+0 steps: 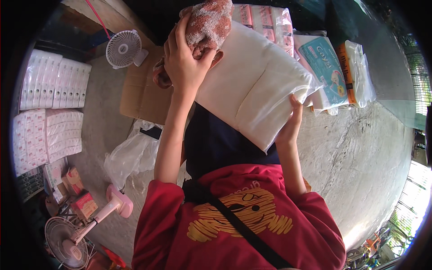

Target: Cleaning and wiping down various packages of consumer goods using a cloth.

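My left hand (pixel 185 67) is wrapped around a bunched brown-and-white fluffy cloth (pixel 211 27), its fingers on one side and its thumb on the other. Part of the cloth hangs below the palm. Tilted across my lap lies a large flat white pack (pixel 249 71) in clear plastic, with a perforated line across it. My right hand (pixel 290 119) grips this pack along its right edge; the thumb presses on the loose plastic near a corner, and the other fingers are hidden beneath.
Pink-and-white wrapped packs (pixel 266 23), a teal-labelled pack (pixel 324 67) and an orange-labelled pack (pixel 352 74) lie beyond. A cardboard box (pixel 145 87), small white fan (pixel 124 49) and clear plastic bag (pixel 135 152) are to the left. Farther left are stacked wrapped packs (pixel 54 81) and a pink fan (pixel 71 243).
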{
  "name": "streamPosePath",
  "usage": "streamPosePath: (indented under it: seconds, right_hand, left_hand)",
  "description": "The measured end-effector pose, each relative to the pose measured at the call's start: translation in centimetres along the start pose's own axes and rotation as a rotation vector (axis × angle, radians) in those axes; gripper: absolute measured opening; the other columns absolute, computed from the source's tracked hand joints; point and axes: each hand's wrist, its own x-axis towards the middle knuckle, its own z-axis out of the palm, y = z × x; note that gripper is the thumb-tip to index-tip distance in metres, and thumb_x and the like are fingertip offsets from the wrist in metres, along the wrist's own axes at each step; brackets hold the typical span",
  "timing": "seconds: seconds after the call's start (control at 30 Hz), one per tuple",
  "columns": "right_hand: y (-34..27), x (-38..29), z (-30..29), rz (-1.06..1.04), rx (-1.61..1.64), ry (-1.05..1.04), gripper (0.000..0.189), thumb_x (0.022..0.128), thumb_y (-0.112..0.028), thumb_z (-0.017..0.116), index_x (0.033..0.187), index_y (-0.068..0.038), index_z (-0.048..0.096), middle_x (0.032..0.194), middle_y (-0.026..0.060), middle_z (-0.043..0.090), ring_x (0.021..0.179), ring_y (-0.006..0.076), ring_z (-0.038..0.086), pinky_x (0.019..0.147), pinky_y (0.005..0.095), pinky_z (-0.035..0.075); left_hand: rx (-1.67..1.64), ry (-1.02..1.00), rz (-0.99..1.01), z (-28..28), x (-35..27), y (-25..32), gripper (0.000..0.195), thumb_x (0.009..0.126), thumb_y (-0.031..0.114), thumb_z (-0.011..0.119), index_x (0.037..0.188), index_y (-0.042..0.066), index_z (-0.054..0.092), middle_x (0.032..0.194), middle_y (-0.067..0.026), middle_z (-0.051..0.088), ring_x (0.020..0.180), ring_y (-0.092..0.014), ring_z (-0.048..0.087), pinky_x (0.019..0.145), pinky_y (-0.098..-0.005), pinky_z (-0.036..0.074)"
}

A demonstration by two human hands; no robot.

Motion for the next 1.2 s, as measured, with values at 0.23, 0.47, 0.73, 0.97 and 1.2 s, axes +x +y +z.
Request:
streamPosePath:
  seconds: [0.23,0.47,0.73,0.97,1.2]
  right_hand:
    - [0.16,0.03,-0.18,-0.006,0.005,-0.005,0.061,0.087,-0.038,0.052,0.135,-0.003,0.038,0.124,0.0147,0.053,0.113,0.0279,0.053,0.097,0.0393,0.042]
    - [0.17,0.00,-0.13,-0.017,-0.011,-0.007,0.061,0.087,-0.039,0.053,0.134,-0.004,0.038,0.124,0.0142,0.053,0.114,0.0275,0.053,0.097,0.0391,0.043]
    - [0.09,-0.13,-0.09,-0.004,-0.004,-0.017,0.060,0.087,-0.038,0.053,0.134,-0.004,0.039,0.124,0.0138,0.053,0.113,0.0273,0.053,0.097,0.0392,0.043]
    - [0.05,-0.16,0.00,-0.017,-0.010,-0.012,0.060,0.087,-0.038,0.053,0.134,-0.004,0.039,0.124,0.0134,0.053,0.113,0.0270,0.053,0.096,0.0390,0.043]
    - [0.12,-0.04,-0.02,-0.009,-0.018,-0.007,0.060,0.087,-0.039,0.052,0.134,-0.004,0.039,0.124,0.0131,0.053,0.113,0.0266,0.053,0.097,0.0386,0.043]
  left_hand:
    - [0.014,-0.002,-0.005,-0.08,-0.12,0.01,0.081,0.060,0.021,0.078,0.132,0.016,0.043,0.122,-0.0139,0.054,0.106,-0.036,0.054,0.086,-0.0456,0.048]
    - [0.008,-0.003,-0.007,-0.11,-0.16,0.00,0.080,0.060,0.021,0.078,0.132,0.016,0.042,0.123,-0.0136,0.054,0.106,-0.037,0.054,0.086,-0.0460,0.048]
    - [0.018,0.002,-0.006,-0.07,-0.20,-0.07,0.080,0.061,0.023,0.078,0.133,0.016,0.042,0.123,-0.0131,0.053,0.106,-0.037,0.054,0.086,-0.0461,0.048]
    - [0.019,0.003,-0.011,-0.13,-0.20,0.02,0.080,0.061,0.022,0.078,0.132,0.016,0.042,0.123,-0.0130,0.053,0.106,-0.037,0.054,0.086,-0.0465,0.048]
    - [0.035,0.024,-0.016,-0.14,-0.07,0.24,0.079,0.061,0.022,0.078,0.131,0.016,0.044,0.120,-0.0134,0.055,0.103,-0.036,0.055,0.084,-0.0465,0.048]
